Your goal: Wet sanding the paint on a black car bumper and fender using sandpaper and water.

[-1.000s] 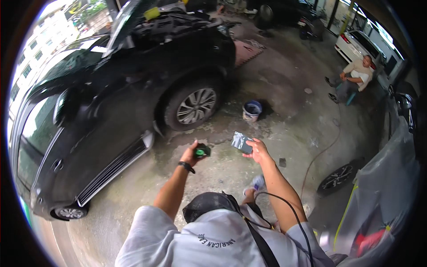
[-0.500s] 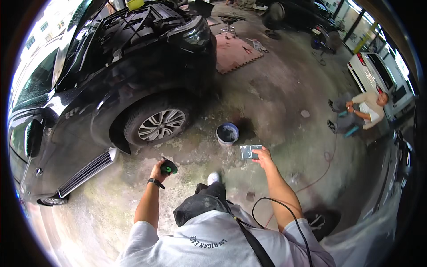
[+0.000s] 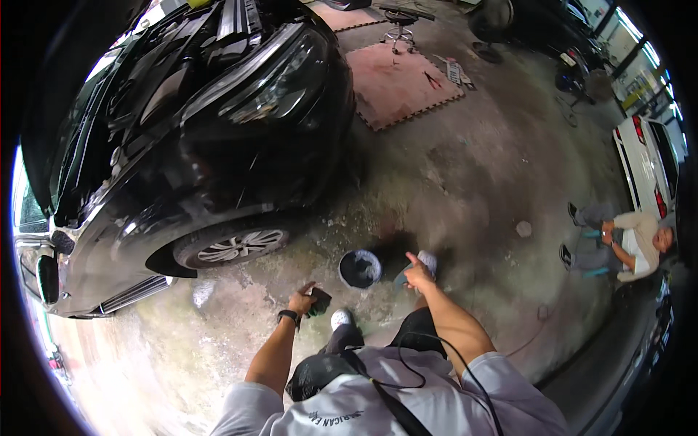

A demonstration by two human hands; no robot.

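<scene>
Dark sponge (image 3: 318, 301) gripped in left hand (image 3: 302, 300), grey pad (image 3: 402, 277) in right hand (image 3: 418, 275), above bucket (image 3: 360, 268).

You're gripping a dark sponge (image 3: 318, 301) in your left hand (image 3: 302, 300); your right hand (image 3: 416, 275) is holding a grey pad (image 3: 402, 277), just beside the bucket (image 3: 359, 268).

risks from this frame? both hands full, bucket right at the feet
1. The bucket stands just ahead of the shoes; a step forward could kick it over.
2. The concrete floor looks wet and stained, so a slip is possible.
3. The left hand holds a dark pad and the right hand a small item, leaving none free.
</scene>
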